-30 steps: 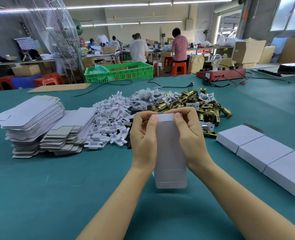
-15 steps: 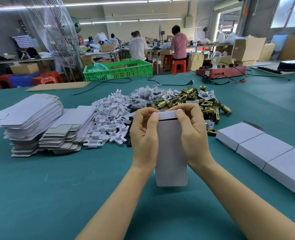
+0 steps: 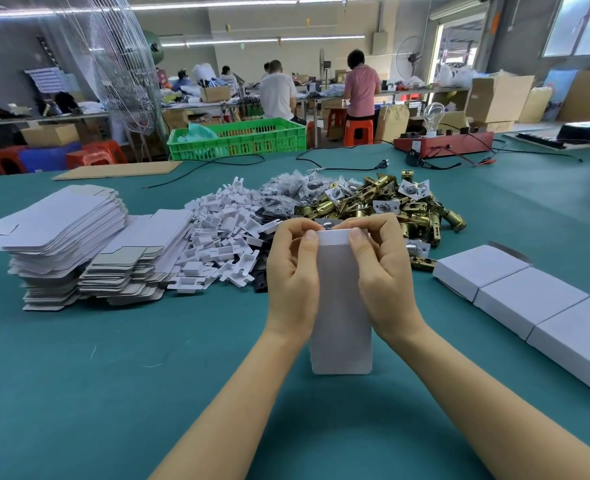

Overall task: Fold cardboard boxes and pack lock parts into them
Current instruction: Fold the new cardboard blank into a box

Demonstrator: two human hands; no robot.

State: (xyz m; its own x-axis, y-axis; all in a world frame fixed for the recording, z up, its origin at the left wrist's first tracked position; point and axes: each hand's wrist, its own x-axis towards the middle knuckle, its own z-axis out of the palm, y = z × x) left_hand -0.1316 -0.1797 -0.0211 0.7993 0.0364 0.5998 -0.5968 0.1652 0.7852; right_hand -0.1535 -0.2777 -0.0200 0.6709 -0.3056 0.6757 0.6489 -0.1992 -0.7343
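Note:
A white cardboard box (image 3: 341,313) stands upright on end on the green table, held between both hands. My left hand (image 3: 292,271) grips its left side and my right hand (image 3: 383,275) grips its right side, thumbs pressing the folded top flap. Behind the hands lies a pile of brass lock parts (image 3: 387,206) with small bagged pieces (image 3: 293,188). White plastic inserts (image 3: 217,244) are heaped to the left of it. Further left sit stacks of flat box blanks (image 3: 65,230). What is inside the held box is hidden.
Three closed white boxes (image 3: 542,313) lie in a row at the right. A green crate (image 3: 241,138), a cardboard sheet (image 3: 120,169), cables and a red device with a bulb (image 3: 442,143) stand along the far edge. People work at benches beyond.
My thumbs have pressed the top flap further down onto the box, closing the dark gap seen half a second ago. The box stays upright in the same spot.

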